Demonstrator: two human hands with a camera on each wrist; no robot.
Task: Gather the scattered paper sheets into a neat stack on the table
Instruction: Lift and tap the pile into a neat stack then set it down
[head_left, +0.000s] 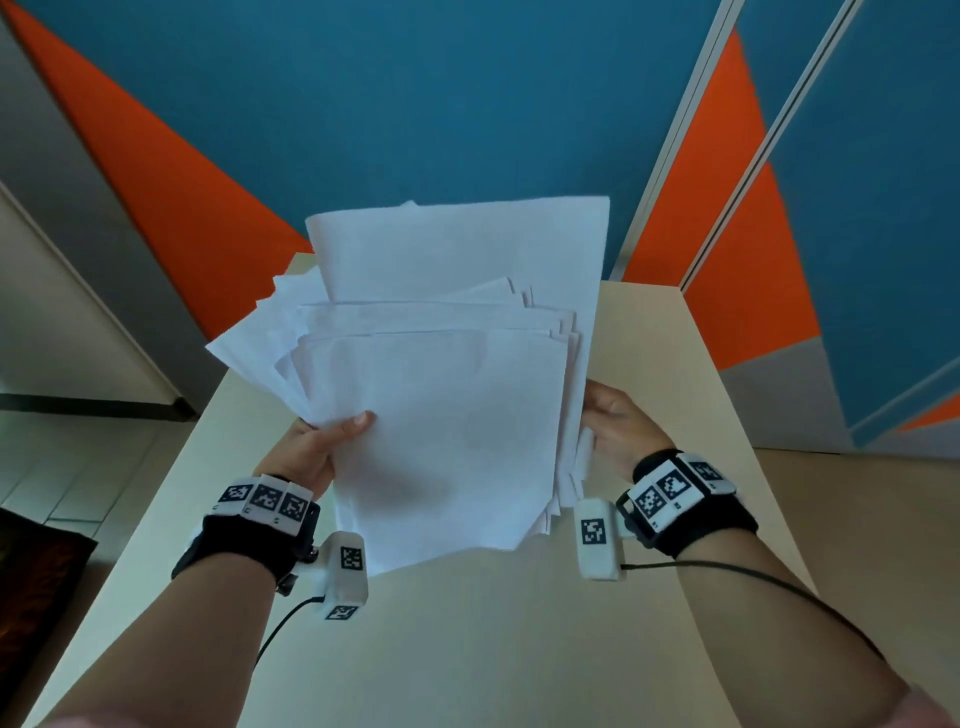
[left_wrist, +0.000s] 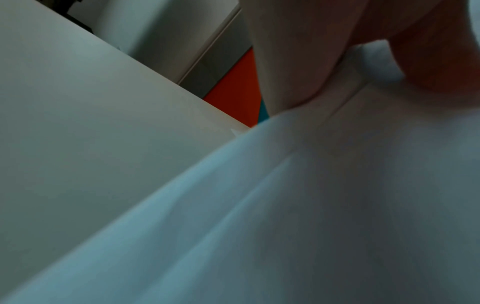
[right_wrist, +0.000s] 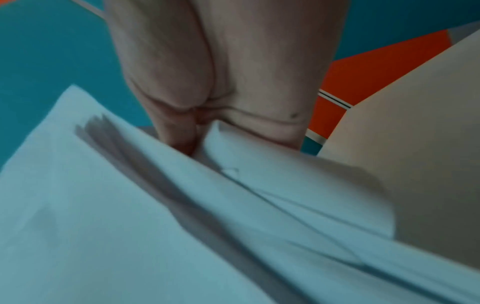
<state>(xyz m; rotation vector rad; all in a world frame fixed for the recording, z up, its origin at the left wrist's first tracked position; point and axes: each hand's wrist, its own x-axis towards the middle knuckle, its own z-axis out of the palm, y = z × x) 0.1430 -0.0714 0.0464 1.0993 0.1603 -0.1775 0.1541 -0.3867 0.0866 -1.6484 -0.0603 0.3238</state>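
The left hand (head_left: 317, 452) grips the bundle of paper sheets (head_left: 441, 395) at its nine o'clock edge, thumb pressed flat on the top sheet and the fingers hidden beneath. Across from it, at three o'clock, the right hand (head_left: 618, 421) clasps the opposite edge; the right wrist view shows its fingers (right_wrist: 182, 131) tucked in among the layered edges. Both hands, then, are grasping the paper, and neither is free.

The bundle is held up off the beige table (head_left: 519, 649), tilted, and the bare tabletop shows no loose sheets around it as far as I can see. So I would judge the gathering itself done. What remains is the tidying: the sheets are fanned, with corners poking out toward ten o'clock and staggered edges stepping up toward twelve, one tall sheet standing above the rest. They need squaring, perhaps by tapping an edge on the table, then laying down flat.

As for writing, the sheets look blank. The wrist bands (head_left: 675, 488) carry only black-and-white square code markers, no readable words or brand.
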